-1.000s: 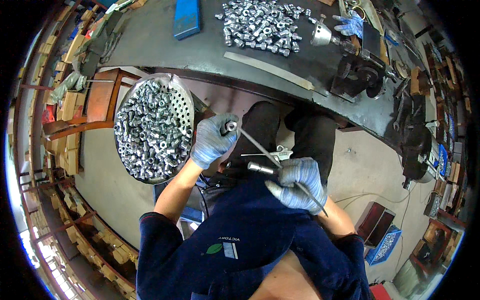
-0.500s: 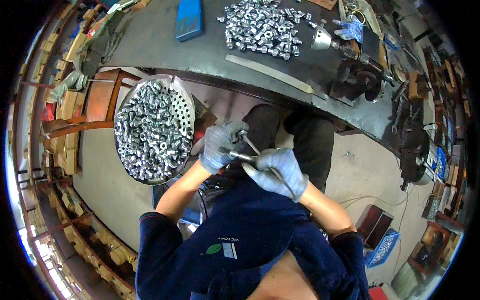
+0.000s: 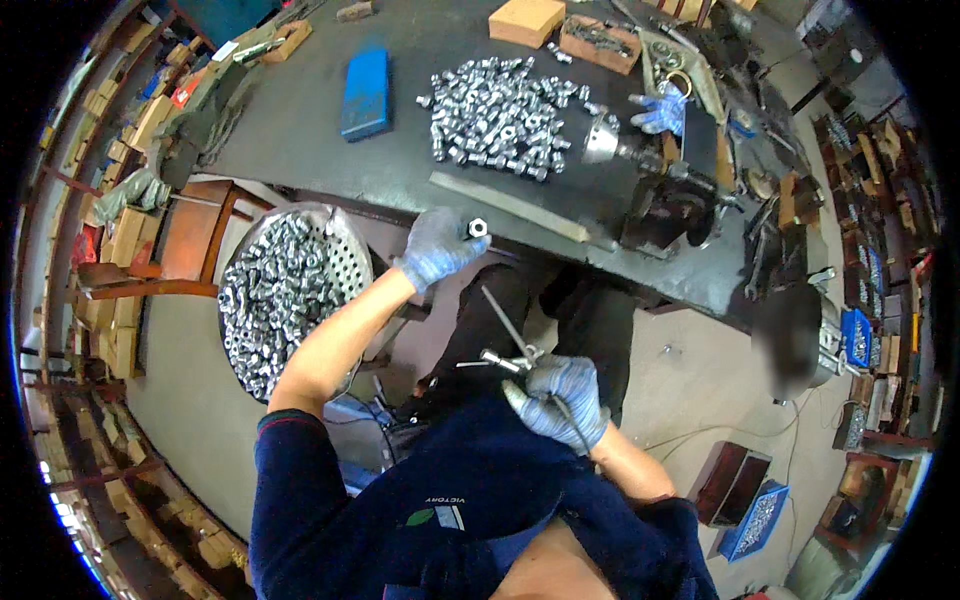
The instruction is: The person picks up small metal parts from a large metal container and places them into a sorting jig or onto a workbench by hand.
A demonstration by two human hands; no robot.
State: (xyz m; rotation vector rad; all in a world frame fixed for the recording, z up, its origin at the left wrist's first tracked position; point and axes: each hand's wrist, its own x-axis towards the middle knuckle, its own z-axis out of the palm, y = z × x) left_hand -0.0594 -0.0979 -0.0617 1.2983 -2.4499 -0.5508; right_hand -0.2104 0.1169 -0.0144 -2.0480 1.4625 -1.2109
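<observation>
Gripped in the fingers of my gloved left hand [image 3: 437, 247] is a shiny metal hex fitting [image 3: 478, 229], held up at the front edge of the workbench [image 3: 300, 150]. My gloved right hand [image 3: 562, 400], lower and above my lap, is closed around a slim tapered metal rod [image 3: 507, 318] whose tip points up and away. At the same fingers sits a short metal cylindrical tool [image 3: 502, 361] with a thin pin sticking out; its exact kind is unclear. Beyond my left hand lies a pile of similar fittings [image 3: 495, 120].
To my left, a perforated metal pan [image 3: 352, 258] is heaped with fittings beside a wooden chair [image 3: 205, 225]. On the bench are a blue box [image 3: 365, 95], a long flat bar [image 3: 510, 205] and a chucked machine [image 3: 610, 140]. A blue crate [image 3: 755, 520] stands on the floor at right.
My hands were together over my lap; now they are apart. The left has moved up to the bench edge with a fitting, while the right keeps the rod and cylindrical tool.
</observation>
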